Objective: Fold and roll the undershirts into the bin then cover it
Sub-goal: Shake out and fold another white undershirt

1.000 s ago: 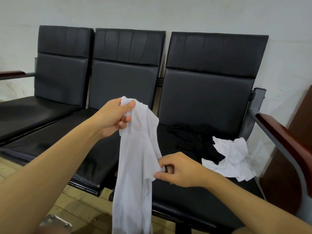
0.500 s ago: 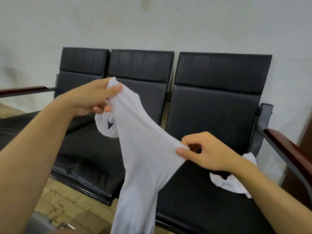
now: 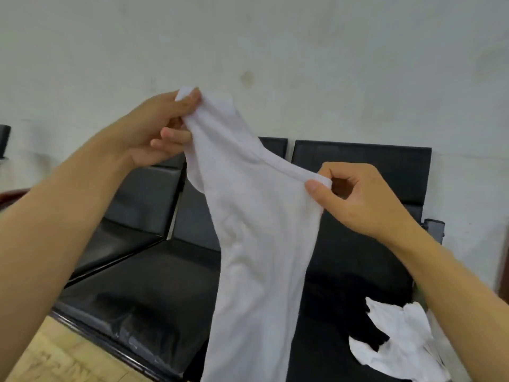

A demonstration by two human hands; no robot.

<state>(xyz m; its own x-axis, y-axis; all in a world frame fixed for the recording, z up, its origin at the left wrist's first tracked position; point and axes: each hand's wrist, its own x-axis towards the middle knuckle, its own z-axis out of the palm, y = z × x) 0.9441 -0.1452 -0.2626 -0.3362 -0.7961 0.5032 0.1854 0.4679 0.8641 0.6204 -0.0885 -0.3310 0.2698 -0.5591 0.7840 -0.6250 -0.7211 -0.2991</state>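
A white undershirt (image 3: 259, 244) hangs in the air in front of me, its lower end running out of the frame's bottom edge. My left hand (image 3: 154, 130) pinches its top corner, raised against the wall. My right hand (image 3: 355, 197) pinches the upper edge lower down and to the right, so the top edge slopes between them. Another crumpled white undershirt (image 3: 399, 346) lies on the right seat, partly over a black garment (image 3: 366, 323). No bin is in view.
A row of black padded chairs (image 3: 143, 285) stands against a white wall (image 3: 275, 51). A metal armrest post (image 3: 433, 230) sits at the right end. Light tiled floor (image 3: 55, 357) shows at the lower left.
Both hands have lifted the undershirt higher and spread its top edge. My view has tilted upward, showing more wall and less of the seats.
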